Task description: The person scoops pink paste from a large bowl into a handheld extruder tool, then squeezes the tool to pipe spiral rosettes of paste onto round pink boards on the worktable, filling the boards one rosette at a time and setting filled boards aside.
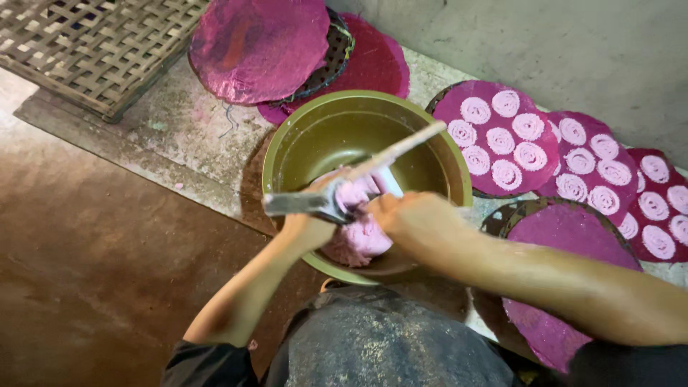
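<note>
Because the pink dough looks soft, moist and sticky, I judge it will sag and tear if pinched, so it is best cupped from below. It sits at the near inner wall of the olive-green bowl. My left hand is closed around a pale lever press above the dough; my right hand is curled against the mass, though whether it grips I cannot tell. Woven round trays of pink spirals lie to the right.
</note>
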`<state>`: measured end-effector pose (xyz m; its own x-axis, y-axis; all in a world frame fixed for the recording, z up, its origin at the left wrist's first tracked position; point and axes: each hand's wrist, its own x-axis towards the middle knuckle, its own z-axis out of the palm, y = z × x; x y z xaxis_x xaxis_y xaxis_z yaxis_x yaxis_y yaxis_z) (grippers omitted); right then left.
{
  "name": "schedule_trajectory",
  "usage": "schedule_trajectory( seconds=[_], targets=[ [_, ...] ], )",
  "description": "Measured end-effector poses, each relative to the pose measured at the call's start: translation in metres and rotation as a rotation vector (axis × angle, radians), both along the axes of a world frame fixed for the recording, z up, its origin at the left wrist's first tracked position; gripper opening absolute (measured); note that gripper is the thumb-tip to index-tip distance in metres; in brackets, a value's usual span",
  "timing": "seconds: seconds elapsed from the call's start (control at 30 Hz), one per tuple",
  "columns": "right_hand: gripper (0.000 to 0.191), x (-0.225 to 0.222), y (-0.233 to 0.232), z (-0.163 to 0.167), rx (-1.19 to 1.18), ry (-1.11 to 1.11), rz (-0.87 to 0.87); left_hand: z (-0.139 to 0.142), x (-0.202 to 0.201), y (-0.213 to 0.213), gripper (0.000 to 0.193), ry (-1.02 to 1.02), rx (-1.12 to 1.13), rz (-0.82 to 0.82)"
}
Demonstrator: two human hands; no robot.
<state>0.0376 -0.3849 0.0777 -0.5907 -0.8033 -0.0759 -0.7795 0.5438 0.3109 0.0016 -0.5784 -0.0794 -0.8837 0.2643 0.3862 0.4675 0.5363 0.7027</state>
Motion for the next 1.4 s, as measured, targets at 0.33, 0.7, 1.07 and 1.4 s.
schedule_trajectory(
  seconds=[0.33, 0.7, 1.07, 1.4],
  targets=[
    [0.030, -0.008, 0.030, 0.054, 0.087, -0.133, -0.229, 0.036, 0.004, -0.017, 0.072, 0.074, -0.052, 0.204],
    [0.023, -0.016, 0.028, 0.018, -0.130, -0.101, -0.267, -0.006, -0.014, -0.025, 0.047, 0.100, 0.083, 0.317],
    [0.043, -0.023, 0.012, -0.135, -1.081, -0.574, -0.295, -0.003, -0.047, -0.036, 0.068, 0.471, -0.157, 0.524],
    [0.038, -0.054, 0.011, -0.150, -1.114, -0.511, -0.314, 0.028, -0.065, -0.023, 0.057, 0.256, -0.286, 0.410]
  ],
)
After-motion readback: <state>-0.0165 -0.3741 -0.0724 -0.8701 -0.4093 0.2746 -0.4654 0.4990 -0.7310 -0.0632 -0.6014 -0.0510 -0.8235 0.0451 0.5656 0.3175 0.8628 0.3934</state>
